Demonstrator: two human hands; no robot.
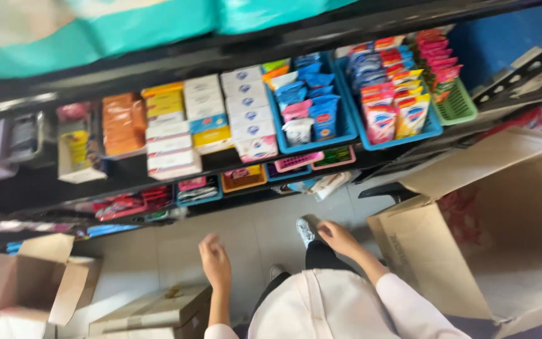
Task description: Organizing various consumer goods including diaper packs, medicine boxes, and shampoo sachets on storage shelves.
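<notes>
Both hands are empty. Left hand is raised, fingers loosely curled, nothing gripped. Right hand is held open and relaxed, palm down, also gripping nothing.

Landmark: big carton, open, flaps up. The right hand is just beside its near wall, on the side away from the opening; the left hand is well apart from it, further the same way. So the right hand is clearly nearer the carton. The carton's long axis runs roughly away from the person, mouth tilted toward the shelf; the inside is seen as bare brown card with something red at the back, too blurred to identify.

Closed flat box lies below the left hand, far side from the carton, near but not touched. Another open box sits beyond that, further out again.

Shelf stands across the floor from the hands, past the carton's flap: stacked soap-type packs, blue baskets of sachets, a green basket nearest the carton. Shoes and grey tile are seen between the hands.
</notes>
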